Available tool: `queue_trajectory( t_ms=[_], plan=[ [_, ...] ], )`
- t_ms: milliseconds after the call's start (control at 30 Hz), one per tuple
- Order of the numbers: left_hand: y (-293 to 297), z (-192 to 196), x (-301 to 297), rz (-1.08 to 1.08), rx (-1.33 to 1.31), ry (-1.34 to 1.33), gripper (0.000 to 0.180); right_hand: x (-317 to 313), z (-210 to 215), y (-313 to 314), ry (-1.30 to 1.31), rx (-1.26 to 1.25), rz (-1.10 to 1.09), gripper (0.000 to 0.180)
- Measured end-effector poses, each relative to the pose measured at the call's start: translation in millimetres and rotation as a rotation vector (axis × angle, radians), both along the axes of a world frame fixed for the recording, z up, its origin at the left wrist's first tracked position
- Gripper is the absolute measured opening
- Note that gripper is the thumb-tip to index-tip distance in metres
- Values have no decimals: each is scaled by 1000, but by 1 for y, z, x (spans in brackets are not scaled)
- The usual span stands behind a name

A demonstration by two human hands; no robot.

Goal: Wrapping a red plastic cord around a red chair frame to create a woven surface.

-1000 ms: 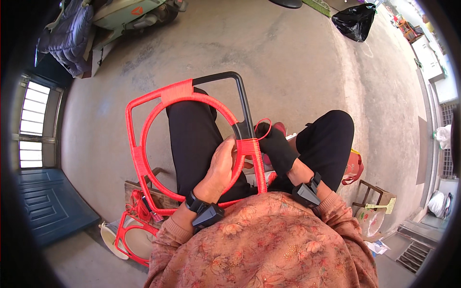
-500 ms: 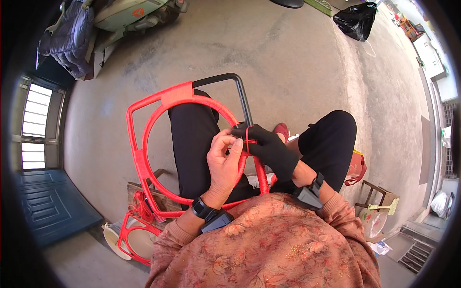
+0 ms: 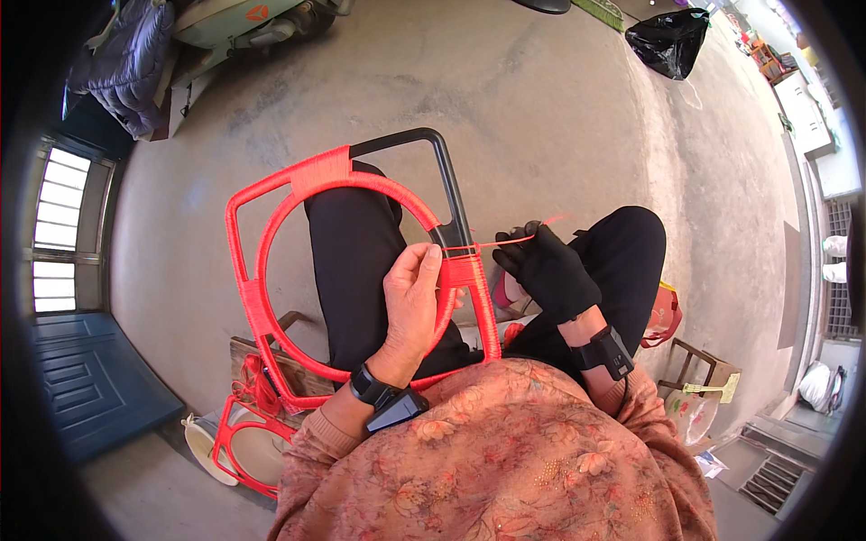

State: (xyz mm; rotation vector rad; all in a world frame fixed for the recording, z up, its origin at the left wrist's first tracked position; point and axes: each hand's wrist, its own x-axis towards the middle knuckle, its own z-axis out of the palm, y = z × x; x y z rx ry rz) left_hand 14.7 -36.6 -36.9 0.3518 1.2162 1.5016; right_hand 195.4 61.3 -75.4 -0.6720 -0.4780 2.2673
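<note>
A square metal frame (image 3: 271,185) with an inner ring rests on my lap, mostly wrapped in red cord; its far right corner (image 3: 433,153) is still bare black. My left hand (image 3: 410,302) grips the frame's right side where the red wrapping ends. My right hand (image 3: 546,266), in a black glove, pinches a red cord (image 3: 501,242) and holds it taut to the right of the frame. The cord runs from the wrapping edge to the glove's fingers.
A second red-wrapped frame (image 3: 239,442) and a bundle of red cord (image 3: 257,383) lie by a wooden stool at my lower left. A black bag (image 3: 672,41) sits far right on the concrete floor. A small wooden stool (image 3: 699,370) stands right of me.
My right hand has pulled away to the right from the frame, drawing the red cord tight. My left hand stays on the frame's right side.
</note>
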Motion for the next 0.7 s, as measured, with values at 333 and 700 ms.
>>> queue_trajectory(
  t_ms=[333, 700],
  plan=[
    [-6, -6, 0, -47, -21, -177, 13, -17, 11, 18, 278, -182, -40, 13],
    [-10, -10, 0, -99, -45, -134, 13, -21, 58, 12, -607, 377, 159, 19]
  ],
)
